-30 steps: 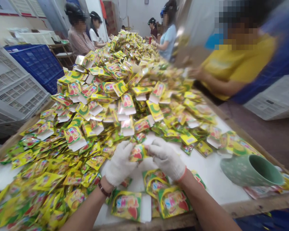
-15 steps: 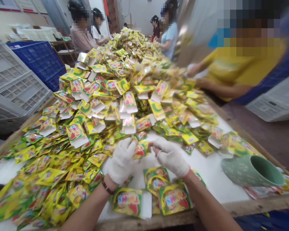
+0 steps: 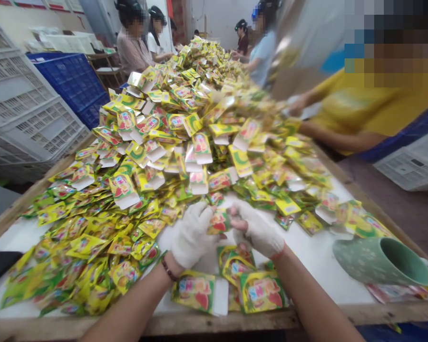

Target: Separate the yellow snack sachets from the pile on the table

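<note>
In the head view, my left hand [image 3: 194, 236], in a white glove with bare fingertips, pinches a small yellow-green sachet [image 3: 218, 222] with a watermelon print. Facing it, my gloved right hand [image 3: 258, 230] has its fingers curled at the sachet's right end. Below my hands, near the table's front edge, lie flat printed boxes: one with a white flap open [image 3: 193, 290], another [image 3: 261, 292] to its right, and a third [image 3: 236, 264] behind that. Loose sachets [image 3: 89, 247] spread to the left of my left hand.
A tall heap of boxes and sachets [image 3: 185, 123] covers the table's middle. A green cup [image 3: 358, 259] lies sideways at right; a dark flat object [image 3: 2, 266] is at left. White crates [image 3: 24, 95] and a blue crate [image 3: 71, 83] stand left. Co-workers sit along both sides, one in yellow [image 3: 371, 104].
The view has shifted, so the whole scene sits further right. Both hands stay at the sachet, and the right fingers are closer around its right end. The boxes below have not moved.
</note>
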`<state>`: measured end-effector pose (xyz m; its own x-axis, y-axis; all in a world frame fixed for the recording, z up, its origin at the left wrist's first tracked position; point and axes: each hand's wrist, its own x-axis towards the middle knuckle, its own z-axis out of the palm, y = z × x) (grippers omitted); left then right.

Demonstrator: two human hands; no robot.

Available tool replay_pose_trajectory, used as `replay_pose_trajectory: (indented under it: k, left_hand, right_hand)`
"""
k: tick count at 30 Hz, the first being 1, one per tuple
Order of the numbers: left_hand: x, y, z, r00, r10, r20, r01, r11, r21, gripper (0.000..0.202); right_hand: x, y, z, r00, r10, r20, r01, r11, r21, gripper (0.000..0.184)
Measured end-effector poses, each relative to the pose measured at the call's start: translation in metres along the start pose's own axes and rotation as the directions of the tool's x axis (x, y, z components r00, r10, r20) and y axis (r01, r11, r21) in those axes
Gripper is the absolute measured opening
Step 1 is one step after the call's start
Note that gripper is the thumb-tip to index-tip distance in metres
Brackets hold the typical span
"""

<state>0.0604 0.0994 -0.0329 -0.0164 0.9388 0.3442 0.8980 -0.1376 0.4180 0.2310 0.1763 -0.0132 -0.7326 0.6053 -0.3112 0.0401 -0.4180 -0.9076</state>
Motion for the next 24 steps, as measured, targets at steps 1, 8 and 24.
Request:
replay_pose_trajectory:
  k: [1,8,24]
  left_hand:
    - [0.001,0.001,-0.002,1.0,-0.021,-0.009,0.02,0.997,-0.078,0.047]
    - [0.004,-0.007,-0.016,0.847,-0.328,0.419,0.5,0.76,-0.415,0.034]
    - [0.003,-0.031,-0.05,0.89,-0.432,0.147,0.371,0.872,0.319,0.019]
  right_hand:
    - [0.0,0.0,0.0,1.0,-0.004,-0.002,0.005,0.999,0.035,0.047]
    - [-0.007,-0.009,-0.003,0.992,0.007,-0.124,-0.005,1.0,0.016,0.043]
    - [0.106,-0.011,0.002,0.899,-0.225,-0.377,-0.171,0.611,-0.773,0.03]
